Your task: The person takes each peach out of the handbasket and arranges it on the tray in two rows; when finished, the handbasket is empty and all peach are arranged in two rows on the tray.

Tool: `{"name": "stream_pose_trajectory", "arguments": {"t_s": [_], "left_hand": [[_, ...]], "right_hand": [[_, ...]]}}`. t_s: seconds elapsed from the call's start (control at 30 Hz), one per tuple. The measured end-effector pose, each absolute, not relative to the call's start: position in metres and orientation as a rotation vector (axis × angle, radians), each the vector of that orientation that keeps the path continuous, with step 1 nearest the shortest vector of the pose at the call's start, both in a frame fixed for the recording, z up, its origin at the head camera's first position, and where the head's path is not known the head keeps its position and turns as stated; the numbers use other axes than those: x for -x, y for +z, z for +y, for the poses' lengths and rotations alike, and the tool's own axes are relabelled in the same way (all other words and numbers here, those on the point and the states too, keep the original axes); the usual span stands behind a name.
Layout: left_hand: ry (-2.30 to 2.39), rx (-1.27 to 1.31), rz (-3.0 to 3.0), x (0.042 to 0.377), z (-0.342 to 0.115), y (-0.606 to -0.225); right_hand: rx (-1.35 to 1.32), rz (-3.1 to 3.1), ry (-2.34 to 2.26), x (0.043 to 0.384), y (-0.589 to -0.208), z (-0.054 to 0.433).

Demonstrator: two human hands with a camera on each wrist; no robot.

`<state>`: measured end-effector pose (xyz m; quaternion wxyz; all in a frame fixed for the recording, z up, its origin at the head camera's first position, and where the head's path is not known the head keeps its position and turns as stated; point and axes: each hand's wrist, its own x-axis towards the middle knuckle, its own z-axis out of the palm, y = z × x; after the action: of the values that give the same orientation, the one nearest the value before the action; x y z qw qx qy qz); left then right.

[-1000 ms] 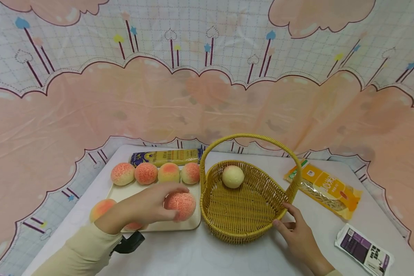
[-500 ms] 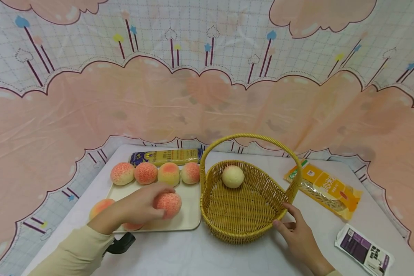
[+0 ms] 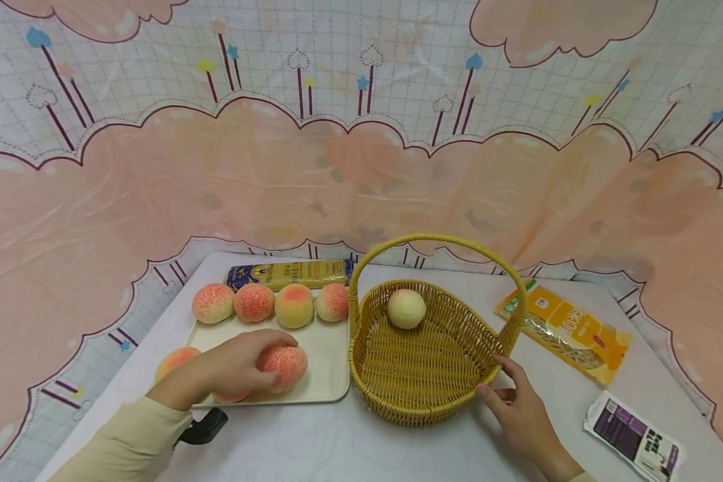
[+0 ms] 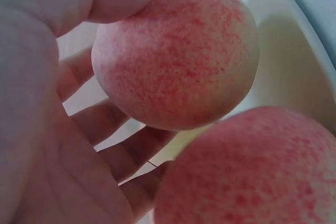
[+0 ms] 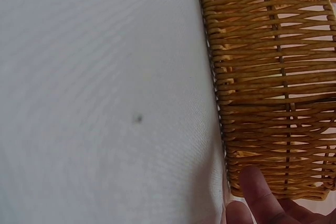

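Observation:
My left hand point(image 3: 229, 367) holds a pink-red peach point(image 3: 286, 368) over the front part of a cream tray point(image 3: 328, 378). The left wrist view shows the thumb on one side of that peach point(image 4: 178, 51) and fingers curled about the other, with a second peach point(image 4: 257, 177) close by. Along the tray's back lies a row of several peaches point(image 3: 294, 306). Two more, partly hidden by my left hand and arm, lie at its front left. With thumb and fingers, my right hand point(image 3: 524, 415) grips the right rim of a wicker basket point(image 3: 422, 365), which contains one pale peach point(image 3: 406, 309).
Behind the tray lies a blue-and-yellow noodle packet point(image 3: 289, 273). An orange food bag point(image 3: 569, 331) is right of the basket, and a purple-and-white packet point(image 3: 635, 435) lies nearer the front right. The basket's tall handle point(image 3: 436, 238) arches over it. Patterned cloth hangs behind the table.
The left hand has carried its peach leftward across the tray, away from the basket, and slightly toward the front edge. The right hand and basket have stayed in place.

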<state>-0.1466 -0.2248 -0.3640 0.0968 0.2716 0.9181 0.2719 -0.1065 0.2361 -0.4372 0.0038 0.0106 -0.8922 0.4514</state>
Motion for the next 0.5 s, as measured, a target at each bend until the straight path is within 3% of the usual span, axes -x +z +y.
{"name": "stream_pose_trajectory", "arguments": {"t_s": [0.5], "left_hand": [[0.788,-0.769,2.650,0.1502,-0.2289,-0.3699]], "right_hand": [[-0.058,-2.782,1.402,0.1068,-0.4389,0.2372]]}}
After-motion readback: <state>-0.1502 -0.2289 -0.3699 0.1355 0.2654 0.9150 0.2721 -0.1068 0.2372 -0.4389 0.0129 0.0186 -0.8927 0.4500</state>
